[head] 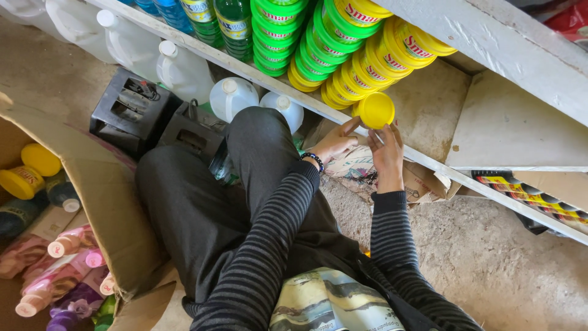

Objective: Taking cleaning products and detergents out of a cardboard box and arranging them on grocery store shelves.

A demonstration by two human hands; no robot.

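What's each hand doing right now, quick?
Left hand: fingertips touching the round yellow tub, not clearly gripping.
Right hand: fingers closed on the same tub, holding it.
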